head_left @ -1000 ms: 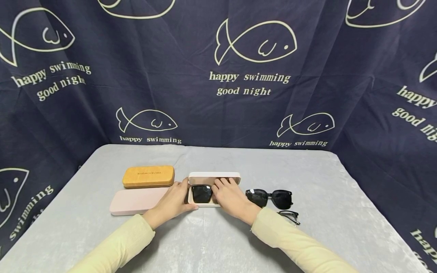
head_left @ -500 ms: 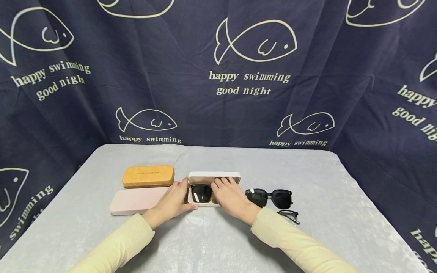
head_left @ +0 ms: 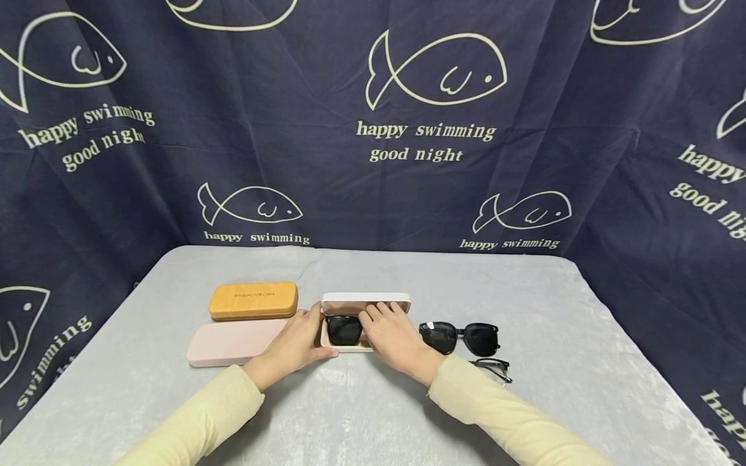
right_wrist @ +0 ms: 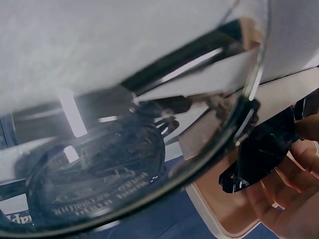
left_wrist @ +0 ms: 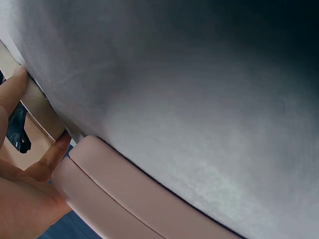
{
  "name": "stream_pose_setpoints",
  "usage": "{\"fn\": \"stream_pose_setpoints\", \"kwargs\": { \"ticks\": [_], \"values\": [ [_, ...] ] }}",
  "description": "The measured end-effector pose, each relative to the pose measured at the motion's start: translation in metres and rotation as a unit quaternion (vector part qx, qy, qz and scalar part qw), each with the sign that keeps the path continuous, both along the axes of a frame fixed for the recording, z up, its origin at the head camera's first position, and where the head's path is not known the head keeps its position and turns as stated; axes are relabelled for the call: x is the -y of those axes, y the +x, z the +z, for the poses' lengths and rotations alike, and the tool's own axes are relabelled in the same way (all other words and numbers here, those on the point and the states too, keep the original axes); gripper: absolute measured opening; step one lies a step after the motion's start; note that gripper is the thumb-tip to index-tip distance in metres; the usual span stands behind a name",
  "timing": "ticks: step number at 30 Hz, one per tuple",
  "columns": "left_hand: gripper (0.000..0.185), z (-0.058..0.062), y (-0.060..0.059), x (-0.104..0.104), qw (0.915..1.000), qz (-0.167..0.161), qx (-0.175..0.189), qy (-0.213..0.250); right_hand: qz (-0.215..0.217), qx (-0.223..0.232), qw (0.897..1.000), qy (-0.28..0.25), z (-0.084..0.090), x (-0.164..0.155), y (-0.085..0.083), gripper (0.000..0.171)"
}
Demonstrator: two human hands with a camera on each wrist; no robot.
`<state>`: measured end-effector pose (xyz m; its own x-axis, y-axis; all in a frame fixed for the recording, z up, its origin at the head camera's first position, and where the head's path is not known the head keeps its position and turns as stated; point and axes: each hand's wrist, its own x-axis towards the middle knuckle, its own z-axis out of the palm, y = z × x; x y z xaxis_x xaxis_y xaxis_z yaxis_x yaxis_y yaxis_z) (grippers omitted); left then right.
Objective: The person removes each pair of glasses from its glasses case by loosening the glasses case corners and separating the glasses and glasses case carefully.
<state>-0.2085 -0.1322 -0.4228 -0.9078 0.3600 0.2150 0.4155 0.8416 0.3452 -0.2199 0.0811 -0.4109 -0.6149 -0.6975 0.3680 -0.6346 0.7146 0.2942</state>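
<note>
Amid the table stands a white glasses case (head_left: 366, 298) with its lid raised and a pinkish-beige lining. My left hand (head_left: 295, 342) grips the case's left end, thumb at the front and fingers behind. Black sunglasses (head_left: 344, 330) sit in the case; my right hand (head_left: 392, 333) covers their right part. The right wrist view shows its fingers curled about the sunglasses (right_wrist: 264, 152), pinching them. Close to the right wrist lie clear-lensed glasses (right_wrist: 99, 174) with a dark frame, partly under the sleeve in the head view. Beside them are other black sunglasses (head_left: 481, 340).
Left of my left hand lies a closed pink glasses case (head_left: 233, 343), with a closed orange-yellow case (head_left: 253, 301) behind it. A pale grey cloth covers the table (head_left: 373, 414). Dark blue curtains (head_left: 326, 162) with fish drawings hang behind and at both sides.
The sunglasses in the white case have tilted slightly and the glint on their lens has gone. My right hand has shifted a touch leftward; the left hand stays in place.
</note>
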Motion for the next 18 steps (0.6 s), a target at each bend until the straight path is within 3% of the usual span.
{"fn": "stream_pose_setpoints", "kwargs": {
  "ticks": [18],
  "values": [
    [0.091, 0.0, 0.0, 0.0, 1.0, -0.001, -0.002, 0.006, -0.005, -0.02, 1.0, -0.016, 0.01, -0.001, 0.004, 0.015]
  ]
}}
